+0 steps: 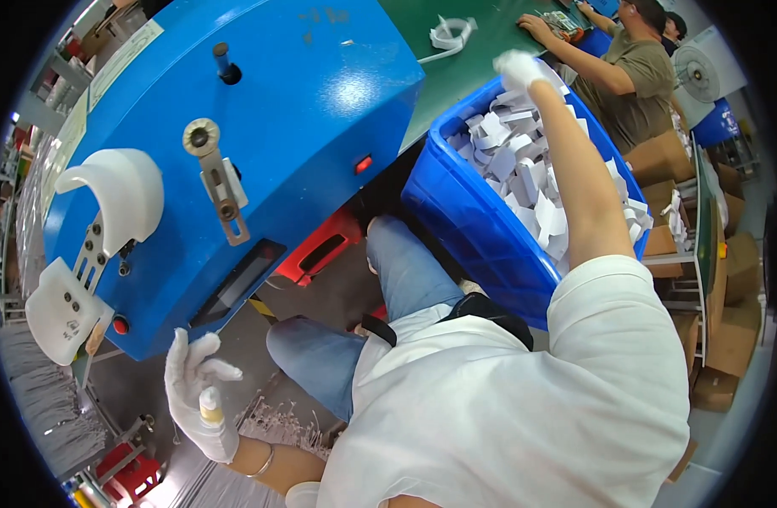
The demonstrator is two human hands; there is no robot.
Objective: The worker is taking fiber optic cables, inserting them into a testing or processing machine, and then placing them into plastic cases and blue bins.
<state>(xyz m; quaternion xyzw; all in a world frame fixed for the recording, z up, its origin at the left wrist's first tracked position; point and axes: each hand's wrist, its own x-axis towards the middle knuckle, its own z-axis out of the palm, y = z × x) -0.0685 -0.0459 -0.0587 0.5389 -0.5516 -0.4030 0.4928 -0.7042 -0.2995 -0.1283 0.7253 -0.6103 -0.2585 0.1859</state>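
Note:
My left hand [200, 394], in a white glove with a yellowish patch on the thumb, is raised at the near edge of a blue machine [320, 110]. Its fingers are apart and nothing is between them. On the right, my right arm reaches over a blue bin [490, 220] heaped with white folded pieces [524, 161]. The gloved right hand [520, 69] is above the bin's far rim. Its fingers are blurred, so whether they hold something is unclear. On the machine's top stand a slotted metal arm with a roller [215, 173] and a curved white guide [121, 195].
A green table [490, 25] carries a coiled white cable [452, 34]. Beyond the bin, a co-worker [634, 85] handles small parts. Cardboard boxes [731, 313] and a shelf line the right side. A red container [320, 245] is under the machine; bundled grey cables [49, 389] hang at left.

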